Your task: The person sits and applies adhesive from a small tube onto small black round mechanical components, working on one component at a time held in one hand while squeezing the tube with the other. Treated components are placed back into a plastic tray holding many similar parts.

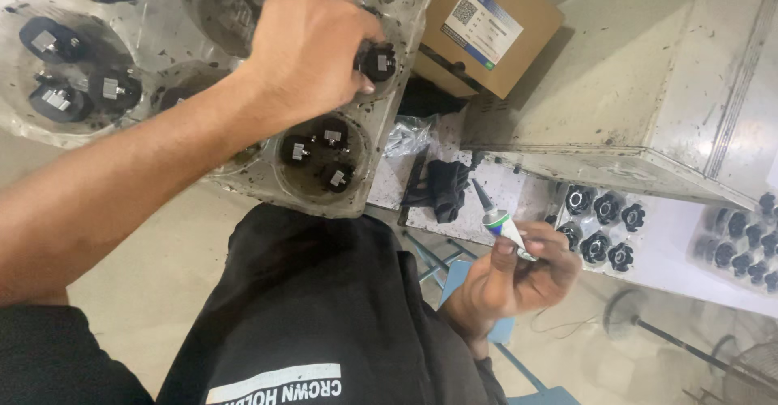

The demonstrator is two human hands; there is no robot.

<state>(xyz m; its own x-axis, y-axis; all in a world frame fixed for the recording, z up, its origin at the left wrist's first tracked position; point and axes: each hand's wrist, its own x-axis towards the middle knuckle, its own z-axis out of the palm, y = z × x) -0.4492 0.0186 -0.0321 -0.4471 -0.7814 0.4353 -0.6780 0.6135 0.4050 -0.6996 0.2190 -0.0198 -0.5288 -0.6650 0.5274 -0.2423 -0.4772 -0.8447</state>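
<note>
At the left, a clear moulded plastic tray [381, 141] holds black round knobs [77, 81] with metal inserts in its cups, and the left hand [304, 48] is closed on one black knob [377, 62] above the tray's right edge. Further right lies a brown cardboard box [494, 24] with a white and blue label. Beyond it the right hand [510, 279] pinches a small white tube [504, 228] with a black nozzle, beside star-shaped black knobs [604, 227] on white sheet.

Clear, grimy plastic tray [243, 180]; matt black knobs [601, 207] — probably plastic; matt cardboard box [519, 4].
</note>
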